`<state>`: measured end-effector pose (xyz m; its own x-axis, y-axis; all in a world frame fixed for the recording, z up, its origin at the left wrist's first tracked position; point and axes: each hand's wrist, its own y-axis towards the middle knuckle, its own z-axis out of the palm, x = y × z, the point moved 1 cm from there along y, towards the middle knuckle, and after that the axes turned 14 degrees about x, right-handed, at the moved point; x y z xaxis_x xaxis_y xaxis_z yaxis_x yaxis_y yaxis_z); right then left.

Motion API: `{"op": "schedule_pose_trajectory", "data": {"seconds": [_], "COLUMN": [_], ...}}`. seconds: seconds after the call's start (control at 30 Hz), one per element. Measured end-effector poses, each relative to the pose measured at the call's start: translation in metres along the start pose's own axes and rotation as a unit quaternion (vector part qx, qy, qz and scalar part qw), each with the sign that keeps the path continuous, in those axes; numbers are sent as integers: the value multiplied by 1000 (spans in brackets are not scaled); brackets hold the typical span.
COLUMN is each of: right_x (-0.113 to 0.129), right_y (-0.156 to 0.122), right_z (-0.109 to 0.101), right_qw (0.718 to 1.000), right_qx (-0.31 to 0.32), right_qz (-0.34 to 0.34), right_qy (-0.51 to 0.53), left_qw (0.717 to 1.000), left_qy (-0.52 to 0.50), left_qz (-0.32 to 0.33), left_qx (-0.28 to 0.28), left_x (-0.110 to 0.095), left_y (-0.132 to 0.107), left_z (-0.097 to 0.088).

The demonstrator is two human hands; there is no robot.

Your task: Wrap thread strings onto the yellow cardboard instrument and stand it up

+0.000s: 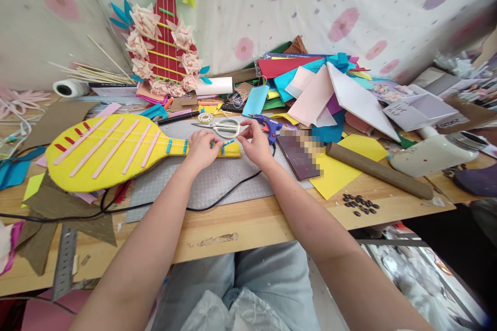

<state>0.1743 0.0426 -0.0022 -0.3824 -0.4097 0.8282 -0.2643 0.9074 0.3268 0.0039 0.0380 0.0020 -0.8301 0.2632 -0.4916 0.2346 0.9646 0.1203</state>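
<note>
Though pink-striped, a yellow guitar [116, 154]

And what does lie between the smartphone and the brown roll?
In the head view, a yellow sheet lies between the smartphone and the brown roll.

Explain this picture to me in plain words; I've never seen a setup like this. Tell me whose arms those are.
No machine here: these are a person's bare arms, seen by a camera worn on that person's head, looking forward and down. There is just this one view.

The left hand and right hand meet at the neck of a yellow guitar. A small blue strip shows between their fingertips; which fingers grip it is too small to tell.

On the wooden table also lie scissors, a blue glue gun and a phone. Behind stands a red guitar with pale pink flowers.
</note>
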Motion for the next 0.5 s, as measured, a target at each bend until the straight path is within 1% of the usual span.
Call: {"op": "schedule_pose_trajectory", "data": {"seconds": [0.23, 0.37, 0.5], "right_x": [-6, -4, -5], "right_y": [3, 4, 6], "right_z": [1, 3, 5], "right_qw": [999, 998, 998], "right_qx": [-20, -28, -34], "right_qz": [43, 52, 59], "right_qy": [11, 1, 6], "left_qw": [998, 996, 995], "left_qy": [52, 79, 97], "left_qz": [19, 28, 39], "left_qx": [0, 2, 0], "left_x": [-10, -14, -13], "left_y": [-5, -6, -6], "left_z": [-2, -4, -4]}}
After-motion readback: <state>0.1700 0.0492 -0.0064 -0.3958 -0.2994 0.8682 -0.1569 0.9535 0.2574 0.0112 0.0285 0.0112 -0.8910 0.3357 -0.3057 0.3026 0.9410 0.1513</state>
